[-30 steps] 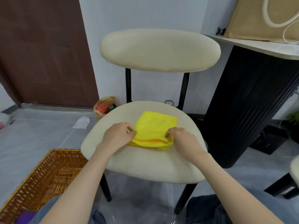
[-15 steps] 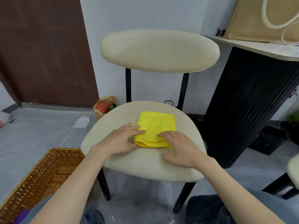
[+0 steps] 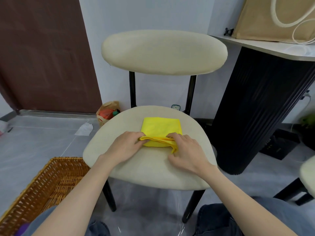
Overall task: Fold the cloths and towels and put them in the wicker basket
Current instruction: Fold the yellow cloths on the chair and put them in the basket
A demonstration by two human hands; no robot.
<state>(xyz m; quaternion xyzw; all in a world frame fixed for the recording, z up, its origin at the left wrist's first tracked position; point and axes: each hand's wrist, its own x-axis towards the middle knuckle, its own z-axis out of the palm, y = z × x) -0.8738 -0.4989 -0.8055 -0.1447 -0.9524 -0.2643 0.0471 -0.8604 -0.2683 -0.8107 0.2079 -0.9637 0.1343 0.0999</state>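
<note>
A folded yellow cloth (image 3: 161, 128) lies on the cream seat of a chair (image 3: 150, 164). My left hand (image 3: 124, 147) pinches the near left corner of the cloth. At the near right corner my right hand (image 3: 185, 150) grips the layered edge, which is lifted slightly off the seat. The wicker basket (image 3: 46, 188) stands on the floor at the lower left, beside the chair; a bit of purple shows at its near edge.
A black ribbed table base (image 3: 259, 116) stands right of the chair under a white top with a tan bag (image 3: 272, 19). A paper bag (image 3: 107, 112) and white paper (image 3: 84, 129) lie on the floor behind. Another chair's edge (image 3: 306, 172) is at the right.
Half a second ago both hands lay flat pressing the cloth's near edge. Now their fingers have curled around the near corners and raised the edge a little.
</note>
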